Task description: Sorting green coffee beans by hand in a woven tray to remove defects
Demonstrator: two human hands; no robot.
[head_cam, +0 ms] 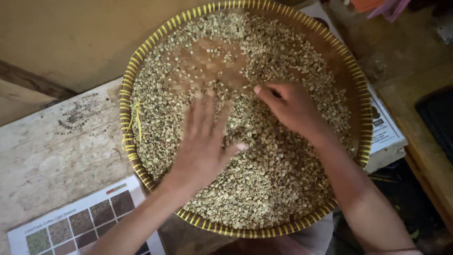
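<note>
Both hands were down in the round woven tray (126,94) when I looked over, working among the pale green coffee beans (264,179) that filled it almost to the yellow-bound rim. The tray sat on a worn wooden table (52,151), and the beans lay thick in its lower half, while near the top a bare patch of the woven bottom (212,59) showed through.

The left hand (205,141) lay flat on the beans, palm down, the fingers spread and pointing away from the person, the thumb out to the side. It looked a little blurred, so I judged it was sweeping. It held nothing. The right hand (292,107) came in from the right with the wrist bent; its fingers were drawn together with the tips down in the beans, as if to pinch. Whether a bean was between them, I could not tell.

To do this well, I think, the flat hand should press only lightly and spread the beans into a thin layer, so that each one shows. The pinching hand should stay low.

A printed chart with colour squares (89,222) lay at the table's near edge, and another sheet (384,127) stuck out beneath the tray on the right.
</note>
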